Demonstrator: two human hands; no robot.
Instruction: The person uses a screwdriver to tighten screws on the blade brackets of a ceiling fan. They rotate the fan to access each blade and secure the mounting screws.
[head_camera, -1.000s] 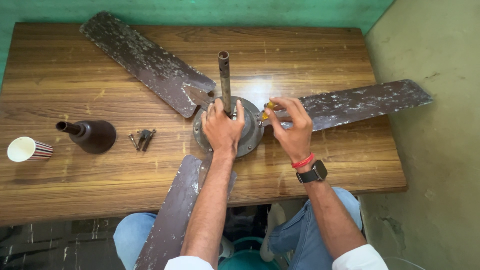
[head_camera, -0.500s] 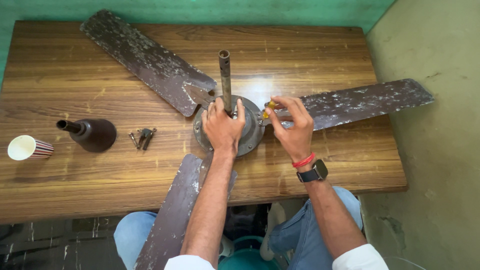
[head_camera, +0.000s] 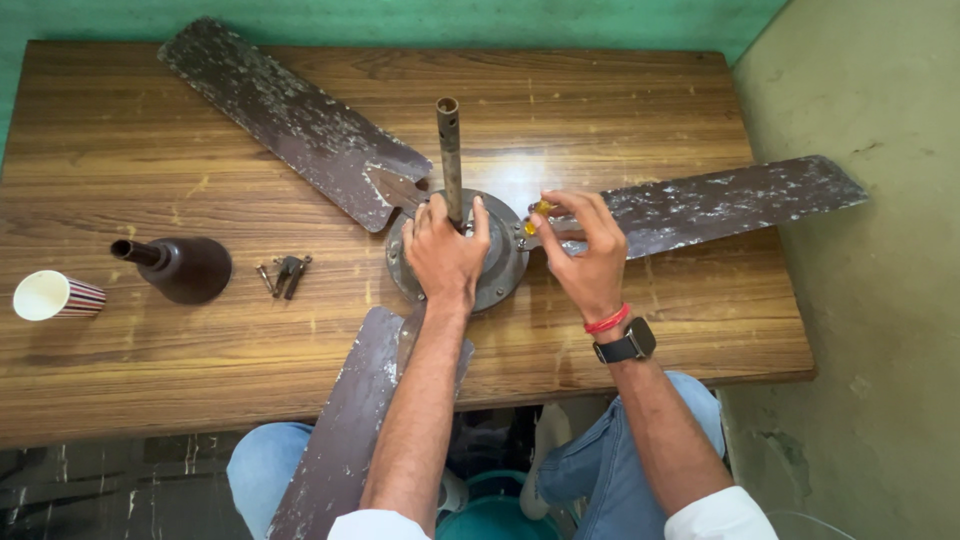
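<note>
An old brown ceiling fan lies on a wooden table (head_camera: 640, 330). Its round motor housing (head_camera: 500, 280) carries an upright rusty rod (head_camera: 449, 150) and three speckled blades. My left hand (head_camera: 447, 250) presses flat on top of the housing, at the base of the rod. My right hand (head_camera: 585, 250) grips a small yellow-handled screwdriver (head_camera: 537, 210), its tip at the joint where the right blade (head_camera: 730, 200) meets the housing. A black watch and a red band sit on my right wrist.
A brown fan canopy cup (head_camera: 180, 268) lies on its side at the left, with several loose screws (head_camera: 285, 275) beside it. A striped paper cup (head_camera: 50, 296) lies near the left edge. A wall (head_camera: 860, 320) stands close on the right. My knees show below the table.
</note>
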